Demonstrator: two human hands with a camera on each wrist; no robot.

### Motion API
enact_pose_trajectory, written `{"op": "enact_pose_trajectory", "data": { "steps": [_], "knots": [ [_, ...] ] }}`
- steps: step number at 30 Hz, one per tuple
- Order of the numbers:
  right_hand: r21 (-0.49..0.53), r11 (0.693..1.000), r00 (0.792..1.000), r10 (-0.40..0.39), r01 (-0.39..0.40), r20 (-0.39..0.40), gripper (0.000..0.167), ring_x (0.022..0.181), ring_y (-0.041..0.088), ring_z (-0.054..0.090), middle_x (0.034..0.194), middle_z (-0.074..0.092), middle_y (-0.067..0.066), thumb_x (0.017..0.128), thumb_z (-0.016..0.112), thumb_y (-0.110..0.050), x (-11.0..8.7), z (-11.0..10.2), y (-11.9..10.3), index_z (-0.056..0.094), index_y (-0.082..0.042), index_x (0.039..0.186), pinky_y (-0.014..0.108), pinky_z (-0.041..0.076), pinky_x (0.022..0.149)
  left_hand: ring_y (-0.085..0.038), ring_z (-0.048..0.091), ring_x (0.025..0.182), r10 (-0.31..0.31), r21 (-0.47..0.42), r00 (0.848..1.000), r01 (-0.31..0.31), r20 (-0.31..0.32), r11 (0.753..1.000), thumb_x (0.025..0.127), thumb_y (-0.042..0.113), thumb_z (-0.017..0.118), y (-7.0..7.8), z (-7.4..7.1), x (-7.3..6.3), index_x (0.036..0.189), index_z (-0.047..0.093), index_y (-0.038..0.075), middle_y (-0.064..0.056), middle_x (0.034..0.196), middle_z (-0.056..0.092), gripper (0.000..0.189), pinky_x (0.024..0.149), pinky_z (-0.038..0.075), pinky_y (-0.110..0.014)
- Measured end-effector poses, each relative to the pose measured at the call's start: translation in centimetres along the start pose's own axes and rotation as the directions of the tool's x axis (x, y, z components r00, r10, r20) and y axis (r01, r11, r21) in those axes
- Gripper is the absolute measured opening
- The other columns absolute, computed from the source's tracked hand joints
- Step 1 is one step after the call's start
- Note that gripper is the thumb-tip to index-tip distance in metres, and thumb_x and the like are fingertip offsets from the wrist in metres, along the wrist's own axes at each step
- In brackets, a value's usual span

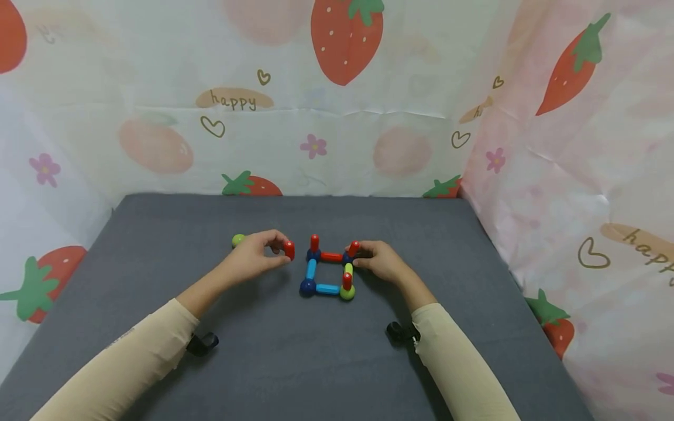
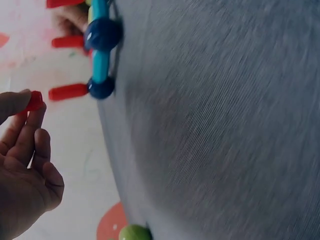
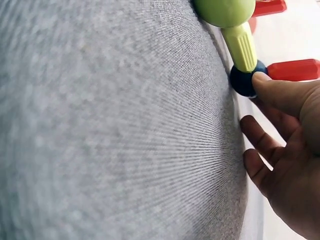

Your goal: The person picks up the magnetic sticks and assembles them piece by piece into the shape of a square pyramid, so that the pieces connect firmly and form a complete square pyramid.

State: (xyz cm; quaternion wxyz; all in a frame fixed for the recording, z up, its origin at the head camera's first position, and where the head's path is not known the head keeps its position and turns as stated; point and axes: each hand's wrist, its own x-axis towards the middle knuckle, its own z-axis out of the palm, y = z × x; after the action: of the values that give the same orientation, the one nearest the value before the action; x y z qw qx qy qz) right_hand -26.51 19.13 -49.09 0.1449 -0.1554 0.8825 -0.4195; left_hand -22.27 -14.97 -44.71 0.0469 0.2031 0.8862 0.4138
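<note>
My left hand (image 1: 250, 257) pinches a red stick (image 1: 289, 250) between thumb and fingers, held up left of a square frame of balls and sticks. Blue sticks (image 1: 327, 289) form its left and front sides, a red stick (image 1: 332, 256) the back and a yellow-green stick (image 3: 241, 47) the right. Dark blue balls sit at the front-left corner (image 1: 308, 286) and both back corners; a green ball (image 1: 347, 292) is at the front right. Red sticks stand up from every corner except the front left. With thumb and fingers, my right hand (image 1: 381, 262) grips the back-right dark blue ball (image 3: 243, 82).
A loose green ball (image 1: 238, 240) lies behind the left hand, partly covered by it. Grey cloth (image 1: 295, 362) covers the table. Strawberry-print sheets (image 1: 337, 152) rise along its back and sides. Each wrist wears a small black camera (image 1: 202, 344).
</note>
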Motion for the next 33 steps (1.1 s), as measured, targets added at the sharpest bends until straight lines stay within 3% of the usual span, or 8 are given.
{"op": "enact_pose_trajectory", "data": {
  "steps": [5,16,20,27,33],
  "knots": [
    [-0.001,1.000,1.000,0.001,-0.001,-0.003,0.037,0.128,0.024,0.060,0.134,0.068,0.002,0.097,0.073,-0.016,0.1,0.0,0.0,0.070,-0.023,0.132,0.047,0.045,0.109,-0.021,0.060,0.104,0.025,0.027,0.995,-0.027,0.092,0.999,0.092,0.026,0.079,-0.1,1.9,0.4,0.110,0.069,0.024,0.003,0.109,0.068,0.021,0.087,0.052,-0.038],
    [0.001,0.999,0.999,-0.037,0.037,-0.004,0.036,0.126,0.022,0.060,0.132,0.069,0.001,0.097,0.072,-0.016,0.1,0.1,0.4,0.070,-0.022,0.133,0.047,0.046,0.109,-0.017,0.065,0.109,-0.018,0.019,0.975,0.015,0.222,1.000,0.090,0.031,0.081,-0.7,4.1,1.4,0.108,0.070,0.028,0.009,0.109,0.071,0.022,0.096,0.054,-0.043],
    [-0.002,0.999,0.999,-0.036,0.036,-0.004,0.037,0.126,0.022,0.060,0.133,0.068,0.001,0.097,0.071,-0.016,0.1,0.1,0.3,0.070,-0.022,0.134,0.046,0.046,0.108,-0.016,0.065,0.107,-0.018,0.021,0.974,0.014,0.224,1.000,0.090,0.031,0.081,-0.8,4.4,1.3,0.107,0.069,0.028,0.009,0.109,0.071,0.021,0.097,0.053,-0.043],
    [-0.013,1.000,0.999,-0.022,0.022,0.023,0.037,0.129,0.022,0.059,0.135,0.067,0.000,0.098,0.071,-0.017,0.5,0.4,-0.6,0.069,-0.023,0.134,0.046,0.045,0.109,-0.017,0.057,0.092,-0.003,0.070,0.975,-0.013,0.223,0.997,0.090,0.029,0.081,-0.4,4.2,0.4,0.108,0.068,0.027,0.006,0.098,0.067,0.022,0.078,0.051,-0.035],
    [-0.013,0.999,0.997,-0.038,0.039,0.060,0.038,0.129,0.022,0.060,0.137,0.066,0.000,0.099,0.069,-0.014,1.0,0.9,-1.3,0.068,-0.022,0.136,0.045,0.047,0.108,-0.015,0.057,0.090,-0.033,0.053,0.984,0.024,0.177,0.998,0.091,0.027,0.080,-0.1,4.6,-1.1,0.107,0.067,0.028,0.007,0.098,0.066,0.020,0.076,0.051,-0.034]
  ]
}}
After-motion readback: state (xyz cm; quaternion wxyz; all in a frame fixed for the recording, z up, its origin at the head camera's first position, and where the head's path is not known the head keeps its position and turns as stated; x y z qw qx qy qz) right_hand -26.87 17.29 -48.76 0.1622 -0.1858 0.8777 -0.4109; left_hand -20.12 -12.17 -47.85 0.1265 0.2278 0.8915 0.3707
